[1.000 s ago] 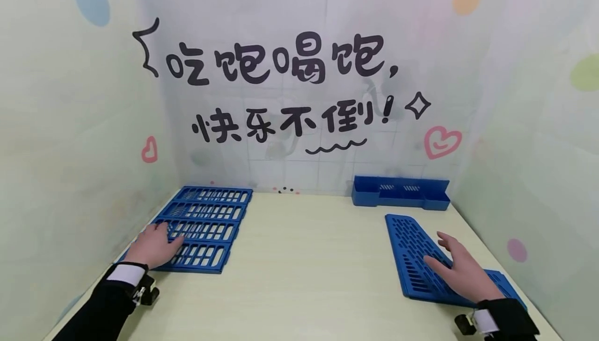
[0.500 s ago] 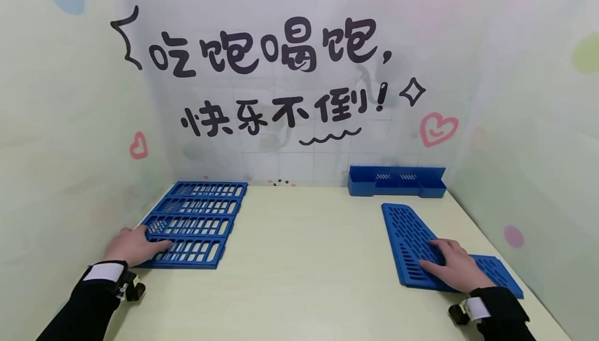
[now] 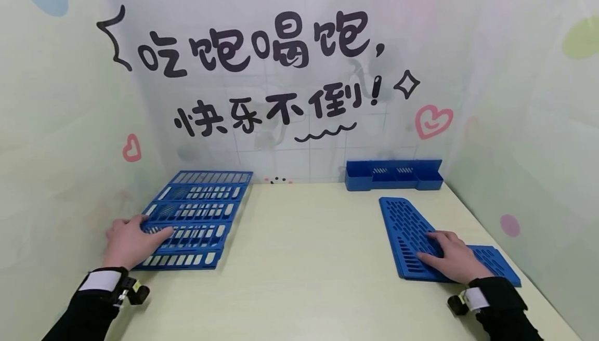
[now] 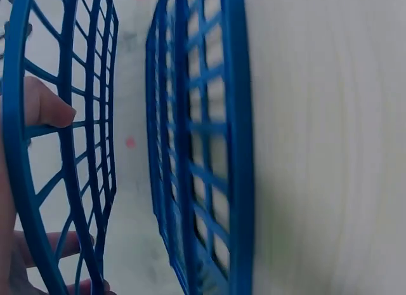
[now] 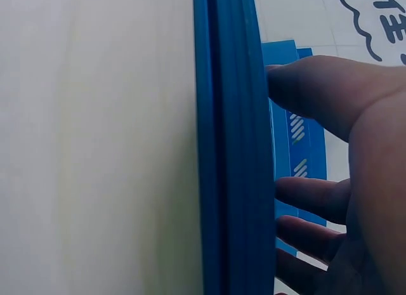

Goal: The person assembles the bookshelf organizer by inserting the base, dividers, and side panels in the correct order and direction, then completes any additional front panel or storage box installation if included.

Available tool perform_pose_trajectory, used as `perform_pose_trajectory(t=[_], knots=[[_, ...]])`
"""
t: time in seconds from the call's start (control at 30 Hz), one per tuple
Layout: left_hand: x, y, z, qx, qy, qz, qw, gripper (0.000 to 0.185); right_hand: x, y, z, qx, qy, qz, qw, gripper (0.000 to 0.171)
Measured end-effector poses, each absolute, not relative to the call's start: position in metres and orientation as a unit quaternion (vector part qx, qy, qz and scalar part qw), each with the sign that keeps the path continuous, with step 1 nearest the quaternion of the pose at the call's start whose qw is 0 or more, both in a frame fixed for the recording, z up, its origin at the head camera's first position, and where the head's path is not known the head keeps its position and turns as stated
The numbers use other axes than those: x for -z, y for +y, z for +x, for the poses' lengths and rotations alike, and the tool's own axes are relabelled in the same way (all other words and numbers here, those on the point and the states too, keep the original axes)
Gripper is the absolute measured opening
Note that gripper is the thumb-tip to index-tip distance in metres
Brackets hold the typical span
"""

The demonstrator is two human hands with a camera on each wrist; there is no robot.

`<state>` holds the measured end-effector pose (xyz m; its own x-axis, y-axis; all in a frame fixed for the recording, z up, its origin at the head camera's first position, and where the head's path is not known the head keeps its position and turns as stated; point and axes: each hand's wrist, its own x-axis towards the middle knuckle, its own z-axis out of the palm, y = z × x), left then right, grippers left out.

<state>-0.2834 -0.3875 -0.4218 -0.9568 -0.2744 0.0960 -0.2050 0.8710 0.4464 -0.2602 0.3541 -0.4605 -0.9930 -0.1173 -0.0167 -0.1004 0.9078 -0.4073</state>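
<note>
I see my left hand [image 4: 25,181] gripping a blue slotted panel [image 4: 63,149] at its edge, fingers [image 4: 47,108] showing through the slots, lifted apart from the blue panels [image 4: 203,149] stacked on the pale table [image 4: 330,143].

Sleeves: dark, black-looking cloth on both forearms, at 7 and 5 o'clock in the head view.
Cuffs: a white band at each wrist.
Wrist gear: a small black and silver device strapped under each wrist.
Left hand [image 3: 127,241]: bare, no rings visible.
Right hand [image 3: 453,264]: bare, likewise plain.
</note>
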Motion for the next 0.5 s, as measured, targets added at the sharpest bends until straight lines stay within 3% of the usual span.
perform_pose_trajectory(t=[0.5], knots=[[0.421, -0.263, -0.281, 0.215, -0.976, 0.014, 0.036, 0.098, 0.46, 0.354, -0.26, 0.208, 0.977, -0.052, 0.021, 0.096]])
